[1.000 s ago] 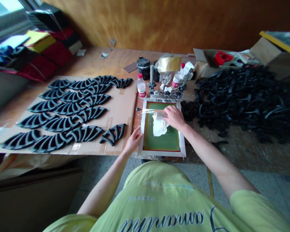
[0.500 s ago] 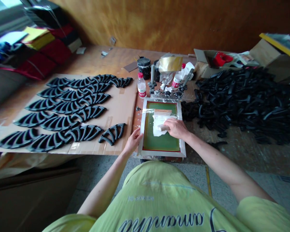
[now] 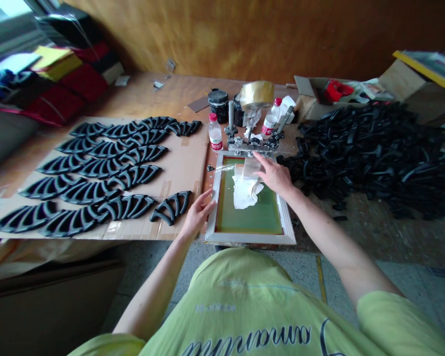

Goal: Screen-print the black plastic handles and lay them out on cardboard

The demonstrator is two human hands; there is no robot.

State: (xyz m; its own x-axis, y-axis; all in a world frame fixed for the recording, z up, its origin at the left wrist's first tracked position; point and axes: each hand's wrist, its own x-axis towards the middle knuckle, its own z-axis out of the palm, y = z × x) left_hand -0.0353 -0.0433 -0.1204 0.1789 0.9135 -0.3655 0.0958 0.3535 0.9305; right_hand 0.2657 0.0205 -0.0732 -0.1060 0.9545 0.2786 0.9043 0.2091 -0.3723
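A screen-printing frame (image 3: 288, 232) with green mesh lies in front of me, its near end looking raised. A patch of white ink (image 3: 244, 194) spreads over the mesh. At the ink's far side rests a pale squeegee (image 3: 251, 168). My right hand (image 3: 276, 176) is beside the squeegee, index finger stretched forward and thumb apart, with nothing gripped. By the frame's left edge is my left hand (image 3: 199, 211), fingers spread and holding nothing; whether the fingertips touch the frame I cannot tell. A metal clamp (image 3: 257, 147) stands at the frame's far end.
Rows of black curved parts (image 3: 96, 190) lie on cardboard (image 3: 187, 163) at left. A big heap of similar black parts (image 3: 374, 158) fills the right. Behind the frame stand a red-capped bottle (image 3: 215, 136), a black tub (image 3: 218, 105) and a tape roll (image 3: 257, 94).
My right hand has let go of the squeegee and moved forward, fingers opening. The frame's near end has risen towards me. My left hand has shifted slightly left.
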